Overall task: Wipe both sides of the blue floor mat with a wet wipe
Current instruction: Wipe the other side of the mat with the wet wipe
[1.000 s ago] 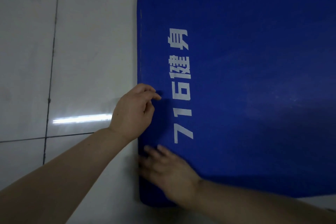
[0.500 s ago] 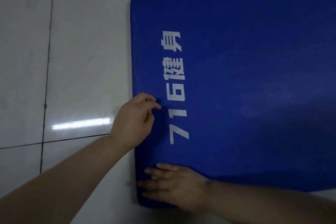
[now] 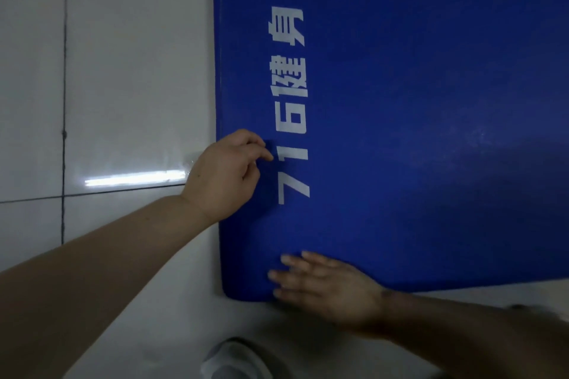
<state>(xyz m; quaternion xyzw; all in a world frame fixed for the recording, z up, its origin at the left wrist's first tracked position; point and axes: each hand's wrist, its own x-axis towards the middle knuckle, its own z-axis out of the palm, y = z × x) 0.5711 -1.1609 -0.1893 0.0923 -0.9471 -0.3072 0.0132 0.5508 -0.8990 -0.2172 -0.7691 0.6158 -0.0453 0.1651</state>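
The blue floor mat [image 3: 415, 132] lies flat on the tiled floor with white printed characters near its left edge. My left hand [image 3: 224, 175] rests on the mat's left edge with its fingers curled, and nothing shows in it. My right hand [image 3: 326, 286] lies flat on the mat's near left corner, fingers straight and pointing left. No wet wipe is visible under or in either hand.
White glossy floor tiles [image 3: 123, 71] with dark grout lines lie left of the mat, with a bright light reflection [image 3: 135, 178] beside my left wrist. A grey-white shoe [image 3: 237, 360] shows at the bottom edge.
My right hand has slid along the mat's near left corner, down and then to the right. My left hand has stayed at the left edge. The view has moved closer.
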